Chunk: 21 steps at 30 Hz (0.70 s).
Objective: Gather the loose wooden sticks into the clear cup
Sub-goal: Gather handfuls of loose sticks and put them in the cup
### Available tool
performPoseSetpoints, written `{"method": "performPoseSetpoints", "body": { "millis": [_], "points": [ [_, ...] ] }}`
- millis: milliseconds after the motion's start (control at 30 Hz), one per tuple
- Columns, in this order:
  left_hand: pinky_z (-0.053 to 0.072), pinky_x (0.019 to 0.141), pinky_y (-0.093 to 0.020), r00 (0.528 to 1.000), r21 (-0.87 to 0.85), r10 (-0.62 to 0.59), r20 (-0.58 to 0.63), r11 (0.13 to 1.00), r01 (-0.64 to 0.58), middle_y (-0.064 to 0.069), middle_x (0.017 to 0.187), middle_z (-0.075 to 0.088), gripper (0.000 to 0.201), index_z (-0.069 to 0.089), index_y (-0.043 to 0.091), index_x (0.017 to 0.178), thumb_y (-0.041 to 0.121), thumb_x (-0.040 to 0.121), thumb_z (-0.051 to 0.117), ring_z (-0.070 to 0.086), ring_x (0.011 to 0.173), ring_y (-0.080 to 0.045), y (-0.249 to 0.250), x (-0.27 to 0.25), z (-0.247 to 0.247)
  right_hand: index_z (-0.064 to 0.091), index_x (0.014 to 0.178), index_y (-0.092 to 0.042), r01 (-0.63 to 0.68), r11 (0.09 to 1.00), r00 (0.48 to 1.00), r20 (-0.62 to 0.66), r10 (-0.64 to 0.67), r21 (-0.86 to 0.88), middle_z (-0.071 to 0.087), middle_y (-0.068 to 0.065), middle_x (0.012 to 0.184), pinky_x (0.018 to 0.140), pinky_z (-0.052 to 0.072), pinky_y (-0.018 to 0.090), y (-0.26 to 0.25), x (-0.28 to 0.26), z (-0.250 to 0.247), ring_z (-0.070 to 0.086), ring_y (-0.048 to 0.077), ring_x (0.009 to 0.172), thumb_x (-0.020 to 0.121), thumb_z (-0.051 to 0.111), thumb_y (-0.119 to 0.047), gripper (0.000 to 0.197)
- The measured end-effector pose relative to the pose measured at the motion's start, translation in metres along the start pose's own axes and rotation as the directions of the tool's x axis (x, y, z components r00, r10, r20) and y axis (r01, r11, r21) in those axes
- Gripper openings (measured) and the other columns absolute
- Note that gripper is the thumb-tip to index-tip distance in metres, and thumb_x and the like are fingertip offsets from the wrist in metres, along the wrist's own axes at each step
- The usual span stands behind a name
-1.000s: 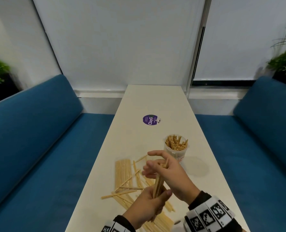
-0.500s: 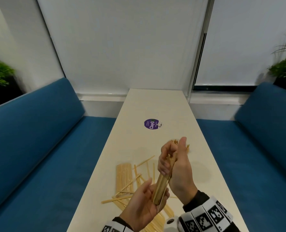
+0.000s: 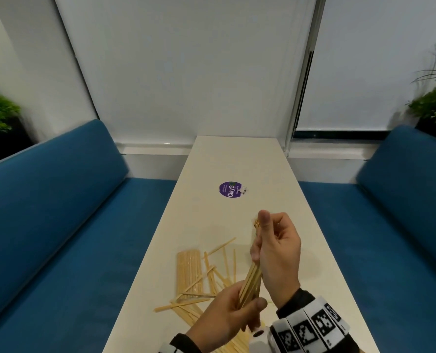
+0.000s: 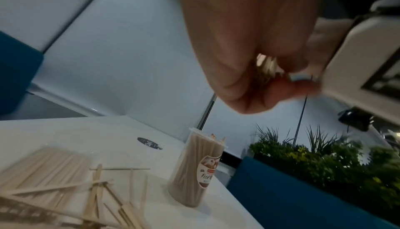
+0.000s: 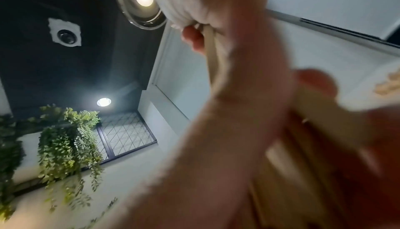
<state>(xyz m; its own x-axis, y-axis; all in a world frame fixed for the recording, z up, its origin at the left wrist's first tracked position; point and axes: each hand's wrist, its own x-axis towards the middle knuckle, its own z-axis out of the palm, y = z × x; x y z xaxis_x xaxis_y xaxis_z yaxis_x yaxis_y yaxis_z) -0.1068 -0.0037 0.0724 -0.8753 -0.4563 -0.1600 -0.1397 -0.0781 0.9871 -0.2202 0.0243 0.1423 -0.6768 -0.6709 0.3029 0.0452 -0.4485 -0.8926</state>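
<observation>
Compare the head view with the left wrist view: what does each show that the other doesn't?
Only the head view shows both hands together: left hand gripping the stick bundle low, right hand gripping it higher. Only the left wrist view shows the clear cup, upright and packed with sticks; the right hand hides it from the head. Both show the loose sticks on the table and the purple sticker.
</observation>
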Motion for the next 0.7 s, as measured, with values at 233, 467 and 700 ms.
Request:
{"method": "performPoseSetpoints", "body": {
  "millis": [233,467,700],
  "points": [
    [0.041,0.057,-0.014,0.996,0.118,0.046,-0.08,0.992,-0.036,0.012,0.051,0.061,0.012,0.055,0.016,0.078,0.02,0.089,0.057,0.056,0.052,0.0,-0.013,0.002,0.013,0.051,0.066,-0.024,0.064,0.992,0.997,0.055,-0.059,-0.108,0.037,-0.002,0.042,0.036,0.027,0.019,0.016,-0.024,-0.002,0.03,0.013,0.033,0.065,0.066,-0.069,0.047],
    [0.024,0.055,-0.028,0.96,0.076,-0.138,-0.242,0.984,0.161,0.007,0.042,0.039,0.034,0.045,0.019,0.058,0.052,0.056,0.055,0.037,0.051,-0.01,-0.023,0.002,0.006,0.055,0.076,-0.031,0.116,0.882,0.949,0.314,0.037,-0.456,0.058,0.001,0.059,0.054,0.044,0.019,0.018,-0.037,-0.018,0.054,0.01,0.053,0.077,0.06,-0.058,0.028],
    [0.028,0.051,-0.018,0.922,0.289,-0.146,-0.358,0.922,0.258,0.008,0.041,0.04,0.043,0.043,0.03,0.049,0.037,0.089,0.056,0.039,0.051,-0.006,-0.024,0.005,0.003,0.043,0.078,-0.019,-0.002,0.75,0.894,0.335,0.298,-0.661,0.046,-0.002,0.051,0.048,0.046,0.034,0.012,-0.017,-0.037,0.044,0.012,0.039,0.09,0.058,-0.029,0.022]
  ]
}}
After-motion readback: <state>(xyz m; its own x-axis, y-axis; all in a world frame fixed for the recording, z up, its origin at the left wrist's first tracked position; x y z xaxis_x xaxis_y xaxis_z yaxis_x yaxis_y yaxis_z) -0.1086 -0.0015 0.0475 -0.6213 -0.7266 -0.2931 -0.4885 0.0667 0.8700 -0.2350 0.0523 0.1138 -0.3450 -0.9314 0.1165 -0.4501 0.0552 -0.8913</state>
